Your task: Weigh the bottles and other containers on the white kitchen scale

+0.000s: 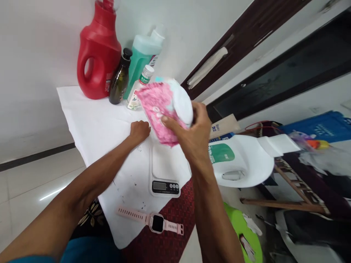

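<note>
My right hand (196, 128) grips a pink patterned cloth (159, 106) in the air above the table, thumb on the near face and fingers hidden behind. A white and pale-blue part shows at its right side. My left hand (139, 131) rests as a fist on the white tablecloth (95, 124), just left of the pink cloth; nothing shows in it. Below the pink cloth lies a white digital kitchen scale (164, 168), its display dark. Nearer to me a pink smartwatch (157, 223) lies with its strap stretched out.
Along the wall stand a red detergent jug (100, 51), a dark pump bottle (120, 78), a green bottle (145, 51) and a clear bottle with white cap (139, 87). To the right are a large white jug (246, 157) and a green stool (233, 219).
</note>
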{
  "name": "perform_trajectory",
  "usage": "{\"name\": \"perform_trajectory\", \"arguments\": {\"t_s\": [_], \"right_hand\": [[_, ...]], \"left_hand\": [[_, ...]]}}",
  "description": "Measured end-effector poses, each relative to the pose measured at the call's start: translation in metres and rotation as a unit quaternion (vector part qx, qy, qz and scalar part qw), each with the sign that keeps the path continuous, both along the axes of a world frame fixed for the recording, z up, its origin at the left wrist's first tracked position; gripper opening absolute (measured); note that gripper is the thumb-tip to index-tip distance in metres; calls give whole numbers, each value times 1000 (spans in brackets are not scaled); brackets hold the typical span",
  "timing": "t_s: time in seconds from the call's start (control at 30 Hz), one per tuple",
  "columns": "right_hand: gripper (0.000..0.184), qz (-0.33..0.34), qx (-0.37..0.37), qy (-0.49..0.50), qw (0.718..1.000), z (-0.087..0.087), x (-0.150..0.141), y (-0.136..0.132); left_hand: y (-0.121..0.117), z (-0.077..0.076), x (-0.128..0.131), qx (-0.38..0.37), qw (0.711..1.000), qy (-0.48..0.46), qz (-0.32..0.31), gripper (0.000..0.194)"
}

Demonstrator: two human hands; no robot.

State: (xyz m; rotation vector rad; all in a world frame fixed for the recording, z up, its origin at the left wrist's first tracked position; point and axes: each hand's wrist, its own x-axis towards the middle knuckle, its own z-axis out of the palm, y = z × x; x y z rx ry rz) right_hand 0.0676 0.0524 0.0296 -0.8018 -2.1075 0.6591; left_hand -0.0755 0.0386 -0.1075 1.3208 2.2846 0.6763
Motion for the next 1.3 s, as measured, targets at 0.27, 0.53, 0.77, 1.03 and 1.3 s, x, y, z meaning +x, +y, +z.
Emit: {"name": "perform_trajectory", "arguments": {"t_s": [0.27, 0.53, 0.77, 1.03, 1.3], "right_hand": [[89, -146, -78, -110, 980, -48, 127, -7], [100, -133, -128, -111, 976, -59, 146, -12], [91, -139, -101, -111, 979, -37, 148, -4], [87, -89, -85, -182, 976, -68, 119, 4], [75, -254, -32, -126, 958, -87, 42, 99]], "left_hand": [[3, -4, 1, -24, 998, 61, 19, 44], [5, -5, -1, -32, 995, 92, 32, 48], [6, -4, 0, -37, 995, 86, 34, 47], [7, -3, 0, -49, 994, 98, 26, 47], [8, -3, 0, -51, 994, 99, 21, 47]]}}
